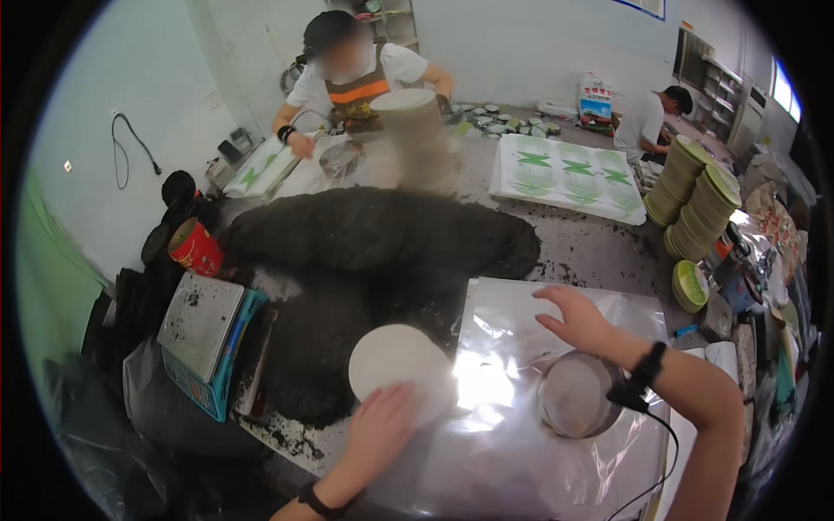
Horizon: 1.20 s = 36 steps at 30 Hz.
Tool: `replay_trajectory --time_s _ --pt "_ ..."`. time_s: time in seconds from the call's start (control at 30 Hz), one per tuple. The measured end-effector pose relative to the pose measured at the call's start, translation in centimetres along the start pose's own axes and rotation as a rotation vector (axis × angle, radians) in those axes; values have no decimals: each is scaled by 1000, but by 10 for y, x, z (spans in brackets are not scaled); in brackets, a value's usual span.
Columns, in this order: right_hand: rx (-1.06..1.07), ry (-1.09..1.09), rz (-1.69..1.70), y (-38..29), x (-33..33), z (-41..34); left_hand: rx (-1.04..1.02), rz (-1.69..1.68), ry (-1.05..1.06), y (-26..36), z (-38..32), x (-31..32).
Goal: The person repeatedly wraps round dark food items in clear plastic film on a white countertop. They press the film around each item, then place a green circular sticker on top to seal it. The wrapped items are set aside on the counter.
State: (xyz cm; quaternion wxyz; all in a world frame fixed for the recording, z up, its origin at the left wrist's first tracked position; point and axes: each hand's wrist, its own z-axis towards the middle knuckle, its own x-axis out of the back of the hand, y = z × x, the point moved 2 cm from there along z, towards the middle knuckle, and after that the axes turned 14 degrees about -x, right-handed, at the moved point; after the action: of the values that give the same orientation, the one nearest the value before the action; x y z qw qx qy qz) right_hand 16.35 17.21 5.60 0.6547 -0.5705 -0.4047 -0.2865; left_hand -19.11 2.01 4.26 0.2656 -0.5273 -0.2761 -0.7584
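Note:
My left hand (384,420) rests on the lower part of a round off-white disc (394,358); whether its fingers grip the disc is hard to tell. The disc lies between a dark crumbly mass and a stack of clear plastic sheets (508,456), slightly over the sheets' left edge. Above the sheets is my right hand (567,316), fingers apart, nothing in it. Just below that wrist, a round metal ring (544,397) sits on the sheets. A long mound of dark, soil-like material (365,228) stretches across the table behind the disc.
A digital scale (202,319) and a red can (197,247) stand at left. Across the table, a co-worker (355,84) sits behind a blurred stack of discs (414,137). Printed sheets (567,172) lie at back right, near stacked round pieces (704,211). Another person (642,127) sits farther back.

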Motion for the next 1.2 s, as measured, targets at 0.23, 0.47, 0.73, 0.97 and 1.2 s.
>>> replay_trajectory --time_s 0.23,0.47,0.73,0.97,1.2 --pt "200 375 -288 30 -85 170 103 -128 -7 -6 -1 -3" --pt "287 391 -515 23 -97 219 181 -161 -185 -11 -13 -12" --pt "175 641 -641 108 64 116 -120 -158 592 36 55 29" --pt "-508 751 452 153 76 -44 -417 -382 -68 182 144 -148" --pt "-574 645 1483 163 56 -136 -390 -141 -342 180 206 -177"
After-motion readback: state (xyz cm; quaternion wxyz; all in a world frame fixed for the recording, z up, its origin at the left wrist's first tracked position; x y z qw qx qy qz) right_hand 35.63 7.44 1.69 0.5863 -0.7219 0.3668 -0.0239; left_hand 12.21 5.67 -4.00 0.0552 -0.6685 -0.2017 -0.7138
